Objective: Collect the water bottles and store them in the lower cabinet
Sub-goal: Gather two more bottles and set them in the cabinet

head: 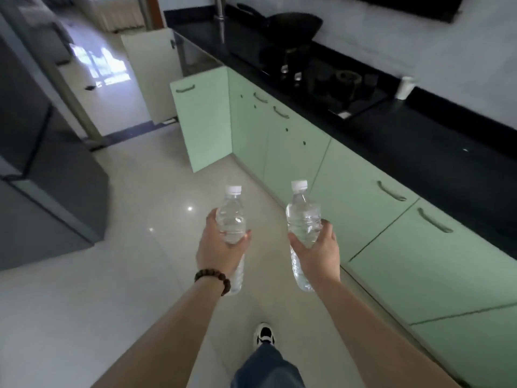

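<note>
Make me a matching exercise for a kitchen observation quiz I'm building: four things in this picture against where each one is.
Things:
1. wok
2. white cup
3. open cabinet door
4. bead bracelet

Places:
A. on the left wrist
B. swung out over the floor ahead
C. on the stove at the far end of the counter
D. on the black counter, right of the stove

Pairs: 1-C, 2-D, 3-B, 4-A
</note>
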`<state>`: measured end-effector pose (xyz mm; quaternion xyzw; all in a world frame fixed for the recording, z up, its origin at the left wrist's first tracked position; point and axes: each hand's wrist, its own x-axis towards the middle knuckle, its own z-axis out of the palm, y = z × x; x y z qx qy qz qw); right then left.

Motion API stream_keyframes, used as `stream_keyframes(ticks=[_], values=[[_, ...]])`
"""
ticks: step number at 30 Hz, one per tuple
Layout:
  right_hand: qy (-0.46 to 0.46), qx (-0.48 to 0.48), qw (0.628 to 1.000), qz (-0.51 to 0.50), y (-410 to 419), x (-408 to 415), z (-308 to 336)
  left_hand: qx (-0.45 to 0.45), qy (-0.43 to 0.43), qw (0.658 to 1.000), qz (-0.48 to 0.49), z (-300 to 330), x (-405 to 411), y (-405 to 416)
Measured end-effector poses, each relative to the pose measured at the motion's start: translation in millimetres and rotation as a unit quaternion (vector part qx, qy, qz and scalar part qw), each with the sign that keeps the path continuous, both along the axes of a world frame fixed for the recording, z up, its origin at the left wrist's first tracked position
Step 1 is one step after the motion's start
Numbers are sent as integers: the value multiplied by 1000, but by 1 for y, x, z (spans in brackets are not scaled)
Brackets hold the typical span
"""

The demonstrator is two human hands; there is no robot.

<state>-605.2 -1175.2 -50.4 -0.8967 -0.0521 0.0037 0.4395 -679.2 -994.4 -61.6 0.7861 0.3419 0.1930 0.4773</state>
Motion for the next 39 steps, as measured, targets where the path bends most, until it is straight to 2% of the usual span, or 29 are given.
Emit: stream_keyframes(ticks=[8,19,23,29,39], values=[[4,-16,995,101,124,132,-3,9,-1,992,129,10,88,107],[27,-11,971,239,340,208,-22,2,3,971,237,-6,130,296],[24,-6,969,246,452,234,-25,19,-7,971,240,-8,151,397],[20,28,970,240,626,271,5,21,-30,972,232,7,192,560],[27,25,979,201,787,357,-1,24,-31,980,197,-1,292,728]])
